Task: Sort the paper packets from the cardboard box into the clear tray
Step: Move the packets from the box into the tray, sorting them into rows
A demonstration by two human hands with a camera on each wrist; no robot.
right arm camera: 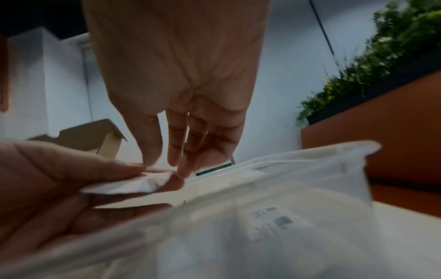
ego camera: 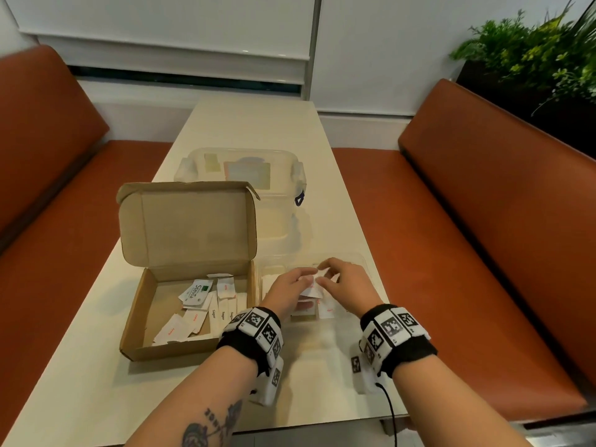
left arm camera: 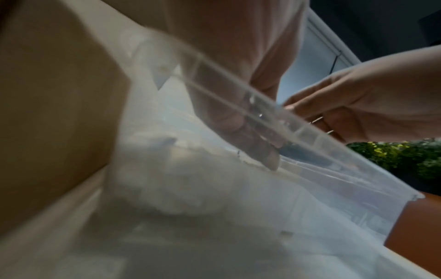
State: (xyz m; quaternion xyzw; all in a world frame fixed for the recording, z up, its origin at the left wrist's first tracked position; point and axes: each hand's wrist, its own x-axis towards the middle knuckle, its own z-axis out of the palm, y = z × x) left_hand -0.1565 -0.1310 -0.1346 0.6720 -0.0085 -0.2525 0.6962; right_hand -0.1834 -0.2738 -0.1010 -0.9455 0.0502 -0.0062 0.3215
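Both my left hand (ego camera: 292,285) and right hand (ego camera: 345,282) pinch packets (right arm camera: 133,184) over the clear tray (ego camera: 361,262), so next I'd guess they get dropped into a compartment.

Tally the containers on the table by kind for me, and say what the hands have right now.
Cardboard box, lid open: 1
Clear tray: 1
Clear lidded tub: 1
Total: 3 containers
The left hand and the right hand both pinch a paper packet over the clear tray.
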